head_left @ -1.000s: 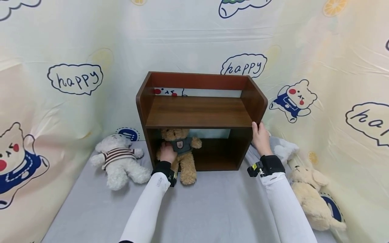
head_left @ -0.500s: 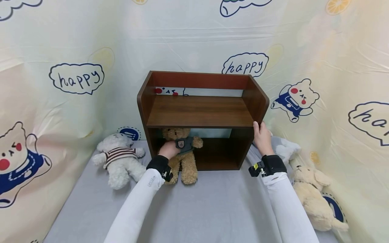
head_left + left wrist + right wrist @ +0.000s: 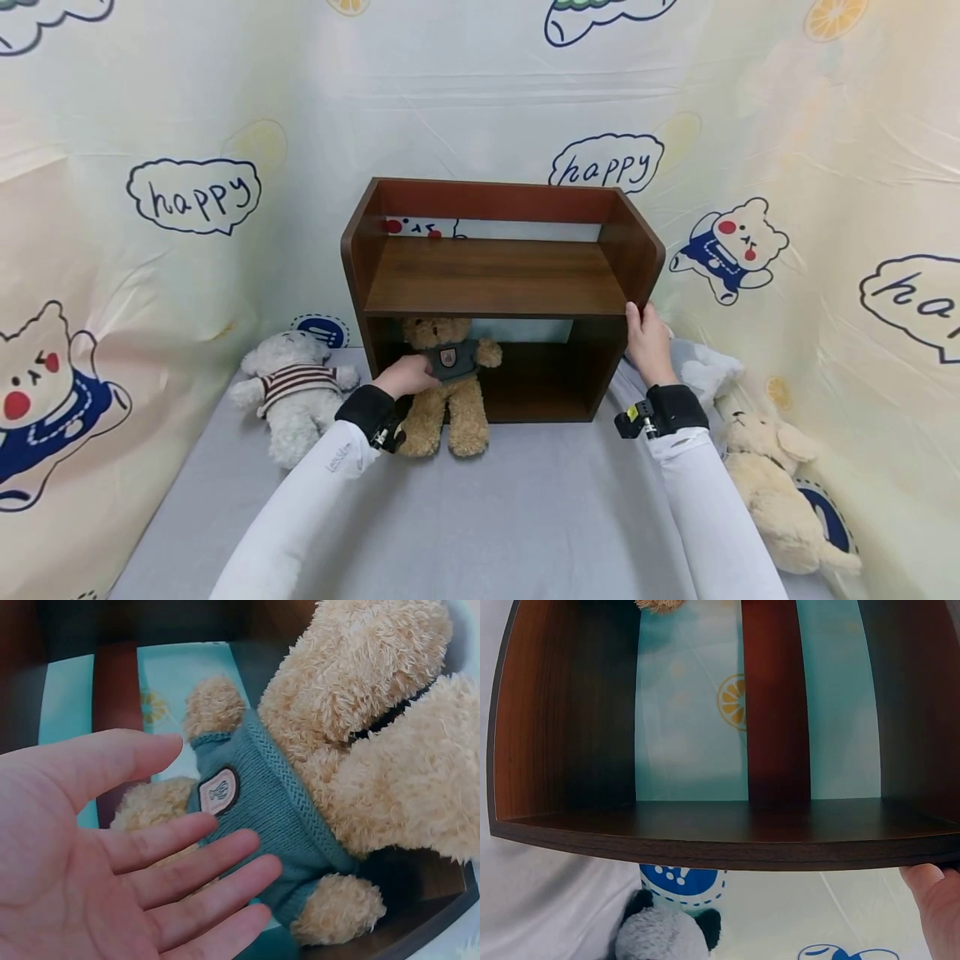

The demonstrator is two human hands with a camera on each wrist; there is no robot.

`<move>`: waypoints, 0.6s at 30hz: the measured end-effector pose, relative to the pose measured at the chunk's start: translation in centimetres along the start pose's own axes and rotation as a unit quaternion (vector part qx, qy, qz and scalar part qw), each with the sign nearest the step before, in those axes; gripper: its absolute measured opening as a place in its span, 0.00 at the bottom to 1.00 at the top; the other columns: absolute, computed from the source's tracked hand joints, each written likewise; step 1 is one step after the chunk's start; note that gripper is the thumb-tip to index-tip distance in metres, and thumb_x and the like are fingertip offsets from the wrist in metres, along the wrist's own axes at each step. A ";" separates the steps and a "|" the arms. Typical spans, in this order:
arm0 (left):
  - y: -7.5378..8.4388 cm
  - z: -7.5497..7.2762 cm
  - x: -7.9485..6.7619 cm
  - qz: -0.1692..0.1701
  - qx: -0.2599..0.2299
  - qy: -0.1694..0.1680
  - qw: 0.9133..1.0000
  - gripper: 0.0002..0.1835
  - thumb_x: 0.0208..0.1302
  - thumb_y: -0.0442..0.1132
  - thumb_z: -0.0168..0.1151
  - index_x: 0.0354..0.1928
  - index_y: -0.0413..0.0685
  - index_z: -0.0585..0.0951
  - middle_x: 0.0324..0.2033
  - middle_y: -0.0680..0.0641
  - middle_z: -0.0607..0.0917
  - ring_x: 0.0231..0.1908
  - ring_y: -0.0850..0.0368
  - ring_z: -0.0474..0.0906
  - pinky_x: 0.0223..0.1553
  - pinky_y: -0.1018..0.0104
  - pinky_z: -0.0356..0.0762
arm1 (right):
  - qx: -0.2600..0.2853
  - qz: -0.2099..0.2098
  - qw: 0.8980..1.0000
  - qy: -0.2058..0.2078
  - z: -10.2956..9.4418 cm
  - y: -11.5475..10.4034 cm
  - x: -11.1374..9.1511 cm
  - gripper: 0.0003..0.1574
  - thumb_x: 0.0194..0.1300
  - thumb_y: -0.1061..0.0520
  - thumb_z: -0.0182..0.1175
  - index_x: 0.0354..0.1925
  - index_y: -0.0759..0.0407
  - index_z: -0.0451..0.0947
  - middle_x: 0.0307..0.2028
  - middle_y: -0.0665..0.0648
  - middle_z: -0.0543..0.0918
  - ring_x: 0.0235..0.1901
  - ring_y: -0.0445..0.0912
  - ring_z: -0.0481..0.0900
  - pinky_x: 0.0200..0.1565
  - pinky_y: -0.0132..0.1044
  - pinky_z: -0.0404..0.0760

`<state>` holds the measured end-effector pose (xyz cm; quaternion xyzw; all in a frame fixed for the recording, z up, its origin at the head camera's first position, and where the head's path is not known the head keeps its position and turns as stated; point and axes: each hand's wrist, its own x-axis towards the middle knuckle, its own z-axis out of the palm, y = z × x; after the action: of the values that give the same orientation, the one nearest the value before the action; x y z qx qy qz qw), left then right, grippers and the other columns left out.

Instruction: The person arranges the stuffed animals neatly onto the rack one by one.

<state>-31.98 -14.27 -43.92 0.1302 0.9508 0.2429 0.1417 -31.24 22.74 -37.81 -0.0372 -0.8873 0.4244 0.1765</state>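
Observation:
A brown teddy bear (image 3: 468, 404) in a blue-green knitted sweater sits in the lower left compartment of a dark wood shelf (image 3: 495, 275), its legs reaching out past the front edge. My left hand (image 3: 408, 377) is at the bear's side by its sweater. In the left wrist view that hand (image 3: 142, 862) has its palm facing the camera and its fingers straight, overlapping the sweater (image 3: 262, 802). My right hand (image 3: 649, 346) grips the shelf's right side panel, with the thumb on its front edge; the other fingers are mostly hidden behind it.
A white plush bear (image 3: 296, 408) in a striped shirt lies left of the shelf. On the right are a cream plush dog (image 3: 772, 500) and a pale grey plush (image 3: 708, 371). Patterned curtain (image 3: 450, 108) stands behind; a grey cloth (image 3: 525, 508) covers the surface.
My left hand has drawn back from beside the bear's head, moving left and slightly down. The bear stays seated in the shelf. My right hand keeps its place on the side panel.

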 end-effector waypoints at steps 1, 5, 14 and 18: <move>0.0 -0.2 -0.3 0.003 0.006 -0.002 1.000 0.13 0.58 0.39 0.58 0.18 0.44 0.72 0.16 0.52 0.67 0.18 0.59 0.61 0.21 0.68 0.61 | 0.001 0.001 1.000 -0.001 0.0 0.0 0.0 0.32 0.72 0.43 0.36 0.59 0.67 0.61 0.56 0.70 0.69 0.49 0.59 0.69 0.51 0.52 0.67; 0.0 -1.0 -1.4 0.004 0.024 -0.010 1.000 0.15 0.58 0.41 0.59 0.40 0.34 0.79 0.35 0.42 0.80 0.33 0.52 0.75 0.34 0.61 0.74 | 0.003 0.002 1.000 -0.003 0.0 0.0 0.0 0.32 0.72 0.43 0.36 0.58 0.68 0.60 0.56 0.70 0.69 0.49 0.59 0.68 0.52 0.52 0.67; -0.8 -3.0 -3.4 -0.001 0.004 -0.028 1.000 0.18 0.58 0.42 0.59 0.42 0.32 0.77 0.31 0.43 0.80 0.31 0.53 0.74 0.33 0.63 0.73 | 0.007 0.000 1.000 -0.006 -0.1 0.0 -0.1 0.33 0.72 0.43 0.35 0.60 0.67 0.59 0.58 0.69 0.67 0.50 0.59 0.68 0.54 0.53 0.67; -1.8 -3.9 -4.1 0.007 0.007 -0.048 0.999 0.13 0.58 0.41 0.58 0.38 0.36 0.78 0.30 0.46 0.79 0.30 0.56 0.72 0.31 0.65 0.72 | 0.007 -0.001 1.000 -0.009 -0.2 -0.2 -0.2 0.32 0.72 0.44 0.35 0.60 0.68 0.59 0.57 0.70 0.68 0.50 0.59 0.68 0.53 0.53 0.67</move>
<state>-29.84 -18.70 -40.66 0.1494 0.9436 0.2311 0.1842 -30.96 22.68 -37.62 -0.0312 -0.8859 0.4308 0.1691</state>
